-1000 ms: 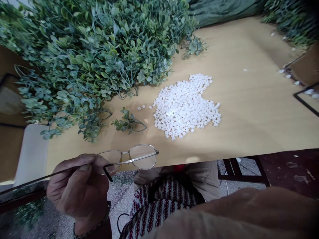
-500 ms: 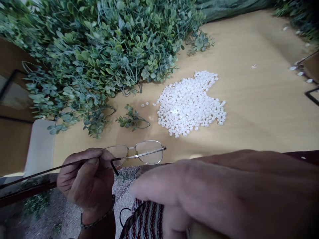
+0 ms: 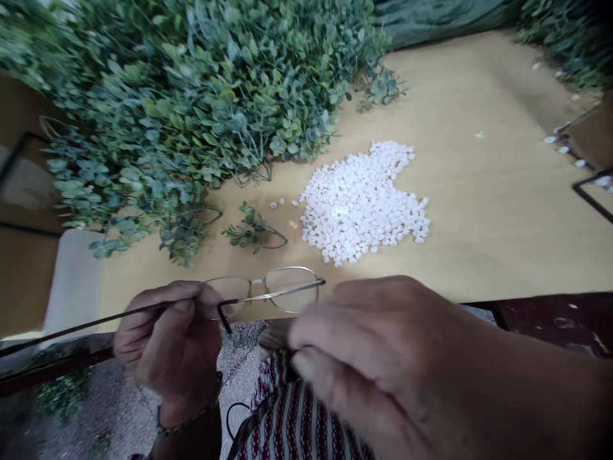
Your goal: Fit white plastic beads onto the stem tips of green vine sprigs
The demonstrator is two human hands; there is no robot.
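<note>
My left hand (image 3: 165,345) pinches a pair of eyeglasses (image 3: 258,297) at its left lens, thumb against index finger. The eyeglasses have a thin metal frame; one arm lies folded across the lenses, ending in a dark tip. A thin dark strip runs from these fingers towards the left edge of view; I cannot tell whether it belongs to the eyeglasses. My right hand (image 3: 383,345), blurred, is beside the right lens with thumb and fingers drawn together. Whatever is between them, if anything, is hidden. Both hands are at the table's near edge.
A pile of white beads (image 3: 359,207) lies on the pale table (image 3: 479,211). A mass of leafy green sprigs (image 3: 205,96) covers the back left; one small sprig (image 3: 253,230) lies nearer. Brown boxes (image 3: 594,137) stand at the right, and striped cloth (image 3: 297,415) shows below.
My right hand has drawn back and turned, its fingers now bunched near the right lens. My left hand still holds the eyeglasses, almost unmoved. The view has shifted slightly.
</note>
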